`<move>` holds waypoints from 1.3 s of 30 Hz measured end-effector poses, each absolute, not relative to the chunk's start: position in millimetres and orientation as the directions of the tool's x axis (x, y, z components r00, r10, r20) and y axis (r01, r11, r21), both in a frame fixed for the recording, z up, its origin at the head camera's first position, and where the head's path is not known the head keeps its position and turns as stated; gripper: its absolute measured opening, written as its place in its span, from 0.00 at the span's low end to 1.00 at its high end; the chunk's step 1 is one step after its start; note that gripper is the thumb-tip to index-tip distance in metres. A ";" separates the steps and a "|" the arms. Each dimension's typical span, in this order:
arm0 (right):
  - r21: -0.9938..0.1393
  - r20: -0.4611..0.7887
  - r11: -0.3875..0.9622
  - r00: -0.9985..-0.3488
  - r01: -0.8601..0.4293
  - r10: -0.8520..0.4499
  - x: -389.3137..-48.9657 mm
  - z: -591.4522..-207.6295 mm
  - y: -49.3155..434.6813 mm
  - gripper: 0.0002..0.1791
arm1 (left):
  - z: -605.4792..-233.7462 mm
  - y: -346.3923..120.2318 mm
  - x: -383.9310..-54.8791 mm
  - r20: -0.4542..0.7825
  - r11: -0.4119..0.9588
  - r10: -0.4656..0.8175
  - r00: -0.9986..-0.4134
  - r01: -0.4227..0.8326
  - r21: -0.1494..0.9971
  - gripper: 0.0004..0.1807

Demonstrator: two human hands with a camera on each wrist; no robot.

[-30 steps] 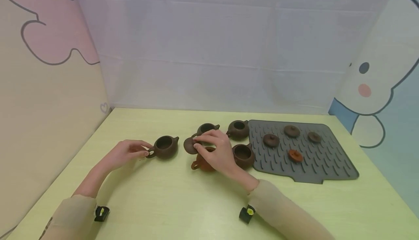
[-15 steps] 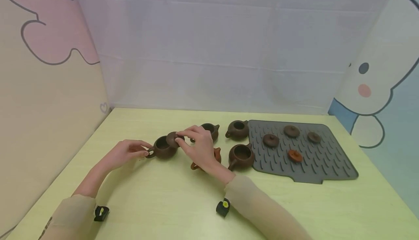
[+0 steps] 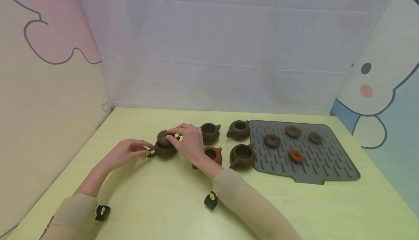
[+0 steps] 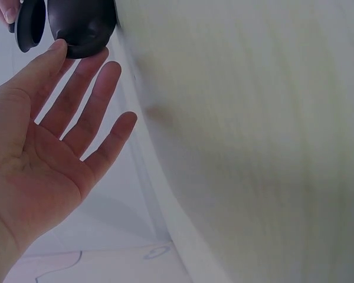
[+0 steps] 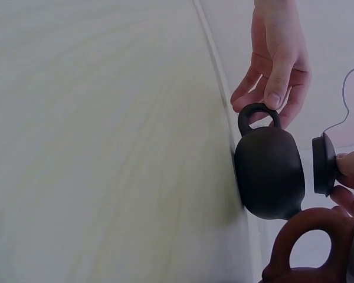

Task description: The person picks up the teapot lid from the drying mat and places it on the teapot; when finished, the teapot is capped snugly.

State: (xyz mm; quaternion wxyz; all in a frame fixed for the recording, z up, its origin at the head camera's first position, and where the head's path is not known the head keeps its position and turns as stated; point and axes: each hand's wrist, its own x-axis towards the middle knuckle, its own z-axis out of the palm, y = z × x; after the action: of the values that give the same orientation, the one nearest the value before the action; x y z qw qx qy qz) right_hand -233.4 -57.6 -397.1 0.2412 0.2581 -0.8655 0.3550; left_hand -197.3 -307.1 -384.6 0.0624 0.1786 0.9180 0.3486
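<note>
Head view: pale yellow-green table [image 3: 157,203], whitish backdrop [image 3: 229,51], cartoon-printed side walls [image 3: 55,98]; right hand [image 3: 188,142] pinches dark lid [image 3: 162,138] over dark teapot [image 3: 166,152], which stands on the table. Left wrist: left hand [image 4: 47,135], thumb against the teapot, lower fingers spread. Right wrist: handle [image 5: 243,122] pinched by left thumb and fingers; lid apart from teapot.

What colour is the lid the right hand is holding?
The lid is dark brown; the head view shows it best.

The lid [image 3: 162,138] seemingly blocks the held teapot [image 3: 166,153]; near table [image 3: 157,203] allows passage.
</note>
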 end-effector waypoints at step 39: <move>-0.445 0.368 0.727 -0.847 -0.523 -0.384 -236.0 -393.9 -66.9 0.11 | -386.2 -309.0 -200.0 0.005 0.693 0.379 -0.925 0.287 0.661 0.16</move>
State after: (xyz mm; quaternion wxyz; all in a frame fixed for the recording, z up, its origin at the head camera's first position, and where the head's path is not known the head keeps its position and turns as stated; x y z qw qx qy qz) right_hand -236.0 -66.9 -393.9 0.1262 0.2465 -0.9206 0.2754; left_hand -200.0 -309.0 -386.2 0.0661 0.1816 0.9177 0.3470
